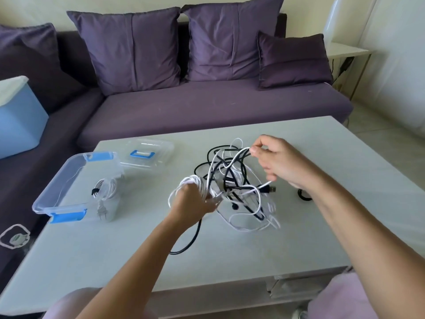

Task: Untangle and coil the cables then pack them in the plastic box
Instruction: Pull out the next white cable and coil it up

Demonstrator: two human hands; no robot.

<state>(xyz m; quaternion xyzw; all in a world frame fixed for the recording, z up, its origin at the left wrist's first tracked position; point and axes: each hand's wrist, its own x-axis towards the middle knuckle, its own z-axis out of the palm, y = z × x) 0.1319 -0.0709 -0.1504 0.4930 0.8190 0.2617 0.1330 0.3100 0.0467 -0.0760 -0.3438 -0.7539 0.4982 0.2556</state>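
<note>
A tangle of white and black cables [239, 187] lies in the middle of the pale table [230, 249]. My left hand [195, 203] grips a partly wound coil of white cable [197, 183] at the tangle's left side. My right hand [276, 162] pinches a strand of the same white cable and holds it up above the tangle. The clear plastic box [57, 187] with blue clasps stands at the table's left edge, with one coiled white cable and its plug [104, 194] inside. A black cable [190, 240] trails from the tangle toward me.
The box's clear lid [147, 153] with a blue handle lies behind the box. A small black loop [303, 196] lies by my right wrist. A purple sofa [207, 107] with cushions stands behind the table, and a light blue bin [18, 116] rests on its left part.
</note>
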